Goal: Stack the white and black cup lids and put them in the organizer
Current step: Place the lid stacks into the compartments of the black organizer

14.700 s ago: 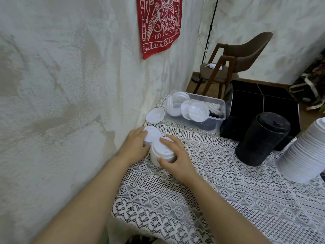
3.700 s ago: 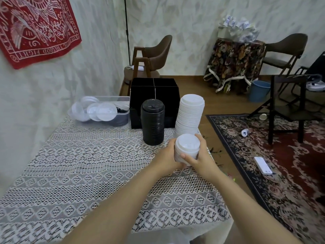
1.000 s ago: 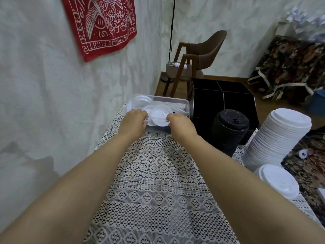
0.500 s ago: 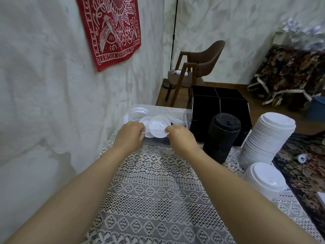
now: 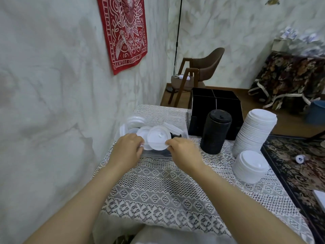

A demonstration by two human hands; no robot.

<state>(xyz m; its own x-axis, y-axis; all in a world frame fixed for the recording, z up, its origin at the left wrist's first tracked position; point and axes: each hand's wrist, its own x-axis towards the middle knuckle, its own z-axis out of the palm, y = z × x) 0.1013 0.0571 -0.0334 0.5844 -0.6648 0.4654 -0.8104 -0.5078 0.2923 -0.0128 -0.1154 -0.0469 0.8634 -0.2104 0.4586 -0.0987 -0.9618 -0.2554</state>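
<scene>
A clear plastic bin [image 5: 177,123] of loose white lids [image 5: 158,138] sits near the wall on the lace-covered table. My left hand [image 5: 127,149] grips the bin's near left rim and my right hand [image 5: 182,152] grips its near right rim. Right of the bin stands a stack of black lids [image 5: 215,132], then a tall stack of white lids [image 5: 254,135] and a short white stack [image 5: 250,166]. The black organizer [image 5: 216,101] stands open behind the black stack; I see nothing in its compartments.
The wall runs close along the table's left side, with a red cloth [image 5: 125,32] hanging on it. A brown chair [image 5: 198,74] stands beyond the table. The table's right edge drops to a patterned rug [image 5: 299,166] with small items on it.
Both hands stay on the bin's near rim, and the bin has come slightly toward me from the table's far end.
</scene>
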